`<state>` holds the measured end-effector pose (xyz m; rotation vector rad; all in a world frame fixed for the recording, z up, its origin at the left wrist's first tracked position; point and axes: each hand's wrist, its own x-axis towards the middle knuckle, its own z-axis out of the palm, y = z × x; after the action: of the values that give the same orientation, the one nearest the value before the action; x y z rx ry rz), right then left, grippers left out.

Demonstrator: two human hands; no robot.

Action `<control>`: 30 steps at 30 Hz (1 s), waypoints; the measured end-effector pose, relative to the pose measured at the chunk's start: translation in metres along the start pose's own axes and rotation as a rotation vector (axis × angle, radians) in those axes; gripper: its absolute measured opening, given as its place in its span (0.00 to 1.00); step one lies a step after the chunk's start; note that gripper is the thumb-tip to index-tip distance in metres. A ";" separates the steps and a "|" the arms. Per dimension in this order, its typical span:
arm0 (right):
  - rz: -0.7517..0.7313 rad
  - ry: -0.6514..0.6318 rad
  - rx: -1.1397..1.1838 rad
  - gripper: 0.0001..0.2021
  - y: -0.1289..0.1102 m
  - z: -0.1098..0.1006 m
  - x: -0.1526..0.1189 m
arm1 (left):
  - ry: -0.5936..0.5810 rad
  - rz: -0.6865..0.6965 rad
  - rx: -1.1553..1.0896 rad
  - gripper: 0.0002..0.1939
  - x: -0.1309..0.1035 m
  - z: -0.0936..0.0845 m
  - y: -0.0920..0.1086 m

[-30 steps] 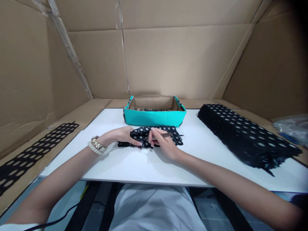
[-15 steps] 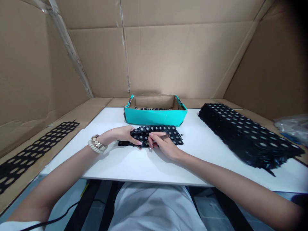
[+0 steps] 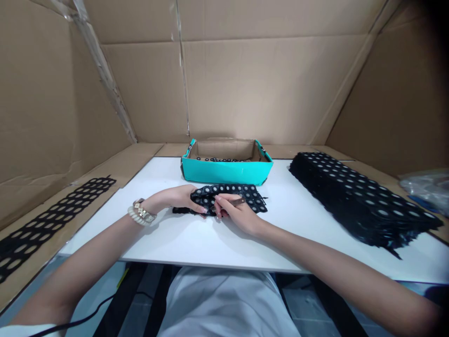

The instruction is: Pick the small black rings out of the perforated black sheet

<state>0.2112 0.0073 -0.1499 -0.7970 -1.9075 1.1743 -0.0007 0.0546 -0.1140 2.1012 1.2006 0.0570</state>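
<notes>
In the middle of the white table lies a black sheet point(image 3: 250, 189) with rows of pale round spots. My left hand point(image 3: 187, 199), with bracelets at the wrist, grips the sheet's left part, thumb on top and fingers partly hidden behind it. Pinched like a pen in my right hand point(image 3: 233, 210) is a slim brown tool point(image 3: 239, 201), its tip down at the sheet near my left thumb. The tip is too small to make out, so I cannot tell whether it is a pen or tweezers.
Behind the sheet stands a turquoise cardboard box point(image 3: 226, 172) with small dark rings inside. A thick stack of black spotted sheets point(image 3: 354, 187) lies on the right. On the left is a black strip with round holes point(image 3: 58, 213). Cardboard walls point(image 3: 273, 84) surround the white table point(image 3: 196, 243).
My right hand and the slim tool have shifted very slightly left. My left hand still grips the sheet in nearly the same place.
</notes>
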 end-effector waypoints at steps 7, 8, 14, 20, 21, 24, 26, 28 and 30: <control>-0.013 -0.017 -0.034 0.22 -0.002 0.000 0.000 | -0.021 0.014 -0.021 0.25 -0.001 0.000 0.001; -0.014 -0.015 -0.035 0.22 -0.002 0.000 0.000 | -0.019 0.014 -0.021 0.25 -0.001 -0.001 0.001; -0.019 -0.014 -0.047 0.22 -0.003 0.000 0.000 | -0.028 0.032 -0.043 0.23 0.000 0.000 -0.001; -0.014 -0.025 -0.056 0.22 -0.004 -0.001 0.000 | -0.039 0.045 -0.049 0.23 -0.001 -0.001 0.002; -0.016 -0.026 -0.061 0.22 -0.004 -0.001 0.000 | -0.037 0.038 -0.040 0.23 -0.001 -0.001 0.002; -0.022 -0.027 -0.073 0.22 -0.004 -0.001 0.000 | -0.031 0.016 -0.019 0.24 -0.001 0.000 0.001; -0.024 -0.030 -0.077 0.22 -0.004 -0.001 0.000 | -0.026 0.014 -0.013 0.25 -0.001 0.000 0.000; -0.019 -0.032 -0.078 0.22 -0.004 -0.001 0.000 | -0.032 0.025 -0.019 0.25 0.000 0.000 0.000; -0.015 -0.032 -0.079 0.22 -0.004 -0.001 0.000 | -0.026 0.020 -0.015 0.25 -0.001 0.000 0.001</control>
<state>0.2117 0.0064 -0.1459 -0.8087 -1.9940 1.1143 -0.0006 0.0542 -0.1133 2.0947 1.1608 0.0478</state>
